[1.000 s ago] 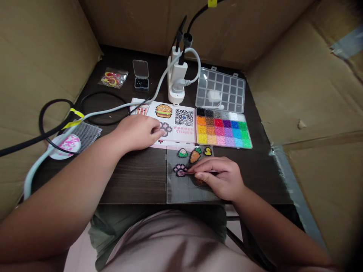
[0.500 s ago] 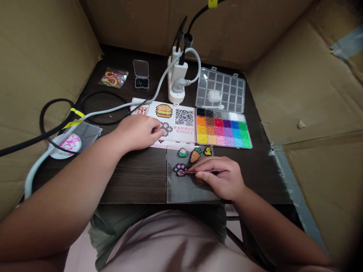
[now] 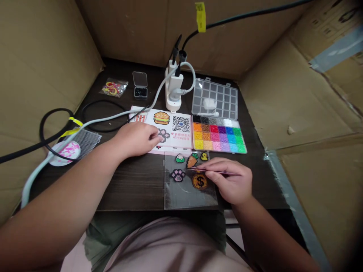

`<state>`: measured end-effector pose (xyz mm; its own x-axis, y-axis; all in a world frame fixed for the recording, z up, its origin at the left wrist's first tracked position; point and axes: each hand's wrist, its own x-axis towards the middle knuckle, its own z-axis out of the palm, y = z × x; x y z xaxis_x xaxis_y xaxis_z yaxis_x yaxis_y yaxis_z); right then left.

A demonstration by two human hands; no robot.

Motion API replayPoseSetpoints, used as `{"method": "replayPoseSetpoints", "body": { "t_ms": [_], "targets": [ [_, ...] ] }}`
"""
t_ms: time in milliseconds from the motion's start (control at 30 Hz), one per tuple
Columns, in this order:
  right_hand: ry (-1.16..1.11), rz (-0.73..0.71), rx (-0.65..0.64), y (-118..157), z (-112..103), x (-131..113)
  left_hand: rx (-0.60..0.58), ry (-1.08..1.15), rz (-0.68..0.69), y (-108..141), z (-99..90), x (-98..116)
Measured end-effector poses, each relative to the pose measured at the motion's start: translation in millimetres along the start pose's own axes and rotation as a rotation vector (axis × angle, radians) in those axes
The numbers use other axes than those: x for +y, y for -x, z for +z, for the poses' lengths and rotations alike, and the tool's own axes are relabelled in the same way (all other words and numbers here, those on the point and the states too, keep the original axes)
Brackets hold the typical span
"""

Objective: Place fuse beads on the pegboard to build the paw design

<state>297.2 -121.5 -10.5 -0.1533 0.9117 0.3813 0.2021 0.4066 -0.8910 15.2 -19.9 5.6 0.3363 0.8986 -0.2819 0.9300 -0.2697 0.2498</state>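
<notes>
My right hand [image 3: 234, 181] pinches a pair of thin pink tweezers [image 3: 215, 171]. Their tips are over the clear pegboard [image 3: 181, 198], just below the carrot bead figure [image 3: 192, 161]. The pegboard also carries a black-and-pink paw [image 3: 177, 175], a round orange coin with a dollar sign [image 3: 200, 181], a yellow duck [image 3: 204, 156] and a green-and-white figure [image 3: 179, 158]. Whether a bead sits in the tips is too small to tell. My left hand [image 3: 138, 139] rests on the pattern sheet [image 3: 181, 142], fingers bent, thumb and forefinger apart beside the printed paw [image 3: 163, 135].
Right of the sheet is an open bead box [image 3: 218, 134] with colour compartments, its lid [image 3: 215, 96] folded back. Behind stands a power strip [image 3: 173, 94] with cables. A small black-bead box [image 3: 140, 91], a plastic bag [image 3: 114, 87] and another pegboard [image 3: 86, 141] lie left.
My right hand has drawn the tweezers rightward off the bead paw, uncovering the coin. The left hand stays at the printed paw. The whole view has shifted slightly.
</notes>
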Motion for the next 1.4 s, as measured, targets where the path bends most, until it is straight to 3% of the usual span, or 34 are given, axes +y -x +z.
{"method": "replayPoseSetpoints", "body": {
  "t_ms": [233,533,1200,1300,1400],
  "targets": [
    [0.076,-0.211,-0.288,-7.4,12.3,-5.3,-0.009,-0.024,-0.014,-0.2,0.2,0.5],
    [0.013,-0.278,-0.416,-7.6,17.8,0.6,0.0,-0.01,0.001,0.6,0.4,0.7],
    [0.045,-0.256,-0.358,-7.1,17.7,-0.5,-0.001,-0.013,0.001,0.6,-0.5,1.5],
    [0.067,-0.234,-0.278,-8.0,13.3,-4.1,-0.003,0.004,-0.001,0.3,0.2,0.7],
    [0.129,-0.191,-0.057,-9.6,-3.2,-4.2,-0.003,0.023,-0.004,0.0,1.0,-0.4]
  ]
}}
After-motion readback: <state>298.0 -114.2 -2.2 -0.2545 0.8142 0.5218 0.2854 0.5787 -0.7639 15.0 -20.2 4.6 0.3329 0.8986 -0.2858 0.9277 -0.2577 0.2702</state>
